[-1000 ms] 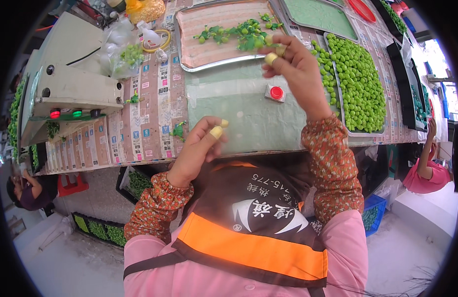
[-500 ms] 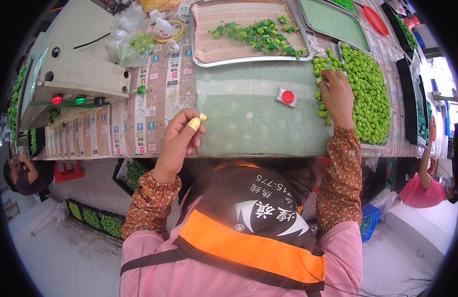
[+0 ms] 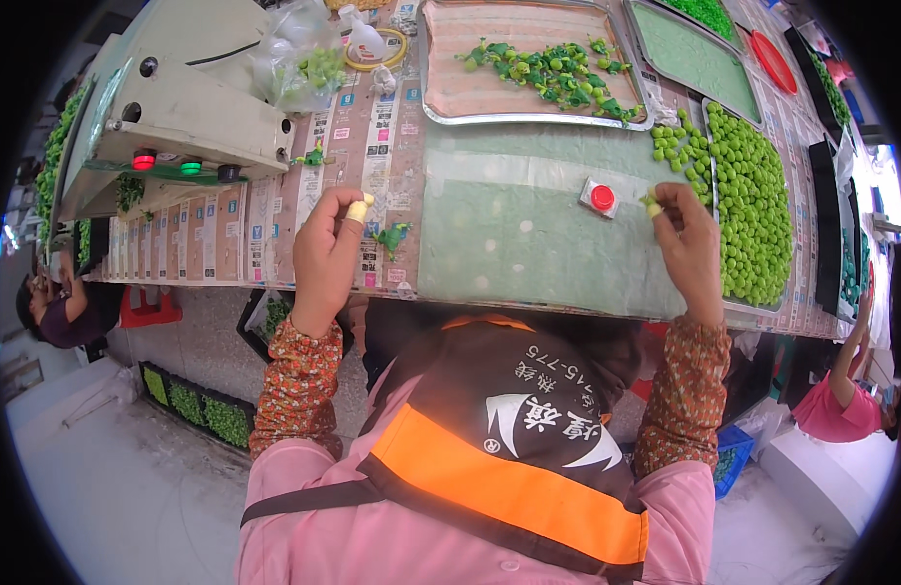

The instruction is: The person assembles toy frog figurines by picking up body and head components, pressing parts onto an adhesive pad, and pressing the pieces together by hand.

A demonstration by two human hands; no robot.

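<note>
My left hand [image 3: 324, 258] is closed in a pinch above the table's front edge, with pale yellow covers on thumb and forefinger. Whatever those fingertips hold, if anything, is too small to make out. Just to its right lies a green leafy piece [image 3: 392, 237]. My right hand [image 3: 688, 244] is also closed in a pinch, over the right side of the pale green mat [image 3: 509, 229]. A small green piece shows at its covered fingertips. Beside that hand, round green beads [image 3: 752, 205] fill a tray, with several loose green beads [image 3: 672, 144] at its left.
A small block with a red round top [image 3: 602, 198] sits on the mat. Behind it, a metal-rimmed tray [image 3: 538, 119] holds green leafy pieces. A pale machine [image 3: 202, 117] with coloured buttons stands at left, beside a plastic bag [image 3: 299, 58]. Other people are at both sides.
My right hand has come away from the green beads toward me, over the mat. My left hand has shifted left, uncovering the leafy piece. The whole view has shifted slightly.
</note>
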